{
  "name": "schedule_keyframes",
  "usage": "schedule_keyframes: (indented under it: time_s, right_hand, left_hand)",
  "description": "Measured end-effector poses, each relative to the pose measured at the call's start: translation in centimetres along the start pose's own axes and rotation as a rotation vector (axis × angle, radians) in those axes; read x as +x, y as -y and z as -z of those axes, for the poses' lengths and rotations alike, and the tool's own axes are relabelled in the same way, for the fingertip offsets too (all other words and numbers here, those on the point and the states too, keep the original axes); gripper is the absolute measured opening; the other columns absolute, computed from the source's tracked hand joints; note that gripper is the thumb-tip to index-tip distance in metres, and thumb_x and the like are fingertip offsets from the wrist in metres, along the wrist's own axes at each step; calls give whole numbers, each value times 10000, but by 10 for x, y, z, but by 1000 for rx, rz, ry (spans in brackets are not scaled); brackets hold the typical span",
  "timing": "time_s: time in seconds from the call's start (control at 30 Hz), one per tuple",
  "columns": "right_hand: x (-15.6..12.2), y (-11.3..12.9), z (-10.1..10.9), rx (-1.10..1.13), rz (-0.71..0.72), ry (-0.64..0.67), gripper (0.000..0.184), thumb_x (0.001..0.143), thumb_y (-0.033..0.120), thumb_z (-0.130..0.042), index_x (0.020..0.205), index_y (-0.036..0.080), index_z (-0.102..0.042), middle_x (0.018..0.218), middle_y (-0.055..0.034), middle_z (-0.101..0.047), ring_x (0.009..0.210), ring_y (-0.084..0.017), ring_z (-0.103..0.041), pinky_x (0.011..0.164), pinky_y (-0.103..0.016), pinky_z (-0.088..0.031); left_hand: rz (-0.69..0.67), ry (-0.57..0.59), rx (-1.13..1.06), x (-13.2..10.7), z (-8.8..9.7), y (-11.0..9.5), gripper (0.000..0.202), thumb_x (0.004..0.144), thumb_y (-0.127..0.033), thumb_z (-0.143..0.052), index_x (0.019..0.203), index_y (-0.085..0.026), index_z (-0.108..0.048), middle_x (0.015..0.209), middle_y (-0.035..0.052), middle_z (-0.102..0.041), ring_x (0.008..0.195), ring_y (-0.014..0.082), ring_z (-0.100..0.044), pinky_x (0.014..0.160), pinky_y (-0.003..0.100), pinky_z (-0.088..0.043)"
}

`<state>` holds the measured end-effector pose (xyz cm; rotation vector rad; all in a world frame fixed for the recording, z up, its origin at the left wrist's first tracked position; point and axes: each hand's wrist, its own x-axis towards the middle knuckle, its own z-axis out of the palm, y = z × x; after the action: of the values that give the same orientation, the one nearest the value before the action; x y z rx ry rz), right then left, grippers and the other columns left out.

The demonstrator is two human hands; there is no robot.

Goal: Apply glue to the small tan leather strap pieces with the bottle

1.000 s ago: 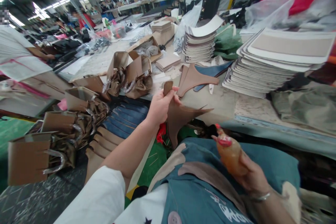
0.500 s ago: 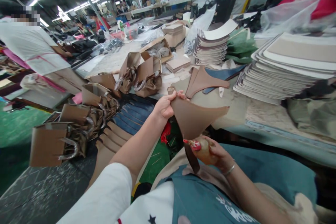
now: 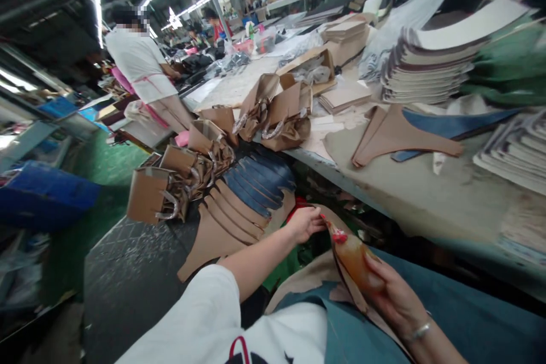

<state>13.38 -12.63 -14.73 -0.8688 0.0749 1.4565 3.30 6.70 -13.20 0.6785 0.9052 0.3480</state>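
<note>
My left hand (image 3: 307, 224) pinches the edge of a brown leather panel (image 3: 355, 296), which is turned nearly edge-on in front of my lap. In my right hand (image 3: 391, 291) is a squeeze bottle (image 3: 356, 261) of amber glue with a red nozzle. The nozzle points up and left at the panel's upper edge, close to my left fingers; whether it touches cannot be made out. Left of my arm, brown leather panels (image 3: 228, 219) and dark blue panels (image 3: 256, 182) lie overlapping in a row on a black surface (image 3: 128, 273).
Brown bags (image 3: 149, 193) with wrapped handles line the black surface's far side. On the workbench (image 3: 409, 187) lie more brown panels (image 3: 401, 133) and stacks of curved boards (image 3: 426, 68). A person (image 3: 140, 57) stands at the far left. A blue bin (image 3: 46, 193) sits beyond the green floor.
The leather panel has come down toward my lap and turned from face-on to nearly edge-on. The bottle's nozzle is now nearer my left fingers. My view has swung left.
</note>
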Motion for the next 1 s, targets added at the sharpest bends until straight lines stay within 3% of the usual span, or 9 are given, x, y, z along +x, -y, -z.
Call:
schedule_keyframes:
  time_s: [0.07,0.17,0.23,0.3,0.47,0.6,0.7,0.87,1.0]
  right_hand:
    - [10,-3,2,73,-37,-56,313,693,206,-744,998,186,-678,990,-45,-709,866,-196,-670,776,-263,-547]
    - [22,-3,1,116,-43,-78,305,686,238,-746,978,180,-680,979,-50,-712,867,-207,-672,778,-282,-553]
    - [29,-3,-4,127,-29,-85,287,692,252,-737,966,189,-679,970,-40,-714,871,-202,-671,790,-289,-551]
    - [34,-3,-9,134,-18,-87,281,698,250,-728,967,191,-674,981,-38,-711,894,-203,-666,810,-302,-545]
    - [46,-7,-27,117,26,-86,259,704,242,-719,950,178,-667,966,-42,-709,867,-190,-666,740,-279,-558]
    - [55,-9,-33,70,86,-108,223,702,276,-722,895,179,-670,851,-39,-710,739,-177,-671,600,-253,-555]
    - [54,-7,-32,7,150,-142,263,686,345,-729,885,183,-671,849,-49,-705,721,-189,-664,566,-271,-549]
    - [35,10,-23,-176,357,-234,410,654,390,-752,1009,225,-631,995,-26,-671,830,-176,-640,669,-265,-540]
    - [11,27,-20,-398,508,-331,466,598,325,-803,1019,246,-619,999,-6,-652,857,-168,-617,736,-252,-517]
  left_hand:
    - [-101,21,127,-7,12,17,363,688,-95,-621,1046,-129,-571,863,59,-618,688,122,-606,690,271,-489]
    - [-471,163,601,-21,29,34,596,650,-70,-611,1221,-218,-525,1106,74,-549,891,145,-583,843,323,-468]
    - [-736,258,905,-27,37,38,541,658,-126,-651,1185,-221,-577,1116,84,-514,999,190,-532,914,364,-440]
    - [-927,260,1048,-28,42,36,450,672,-184,-676,1119,-209,-623,1071,88,-500,1038,214,-494,920,377,-438]
    - [-1133,170,995,-1,47,32,176,721,-224,-648,892,-186,-667,966,72,-504,943,191,-523,818,351,-473]
    - [-1037,197,885,20,49,30,151,745,-323,-654,762,-173,-660,909,71,-573,841,165,-566,753,312,-479]
    - [-900,224,839,19,47,21,206,780,-360,-622,783,-161,-675,833,66,-639,780,158,-596,751,305,-484]
    - [-484,281,547,7,42,-2,370,757,-423,-646,955,-111,-655,927,103,-686,824,198,-628,781,323,-484]
    - [-297,380,283,2,39,-12,411,692,-419,-712,935,-110,-595,821,96,-689,745,191,-642,754,332,-491]
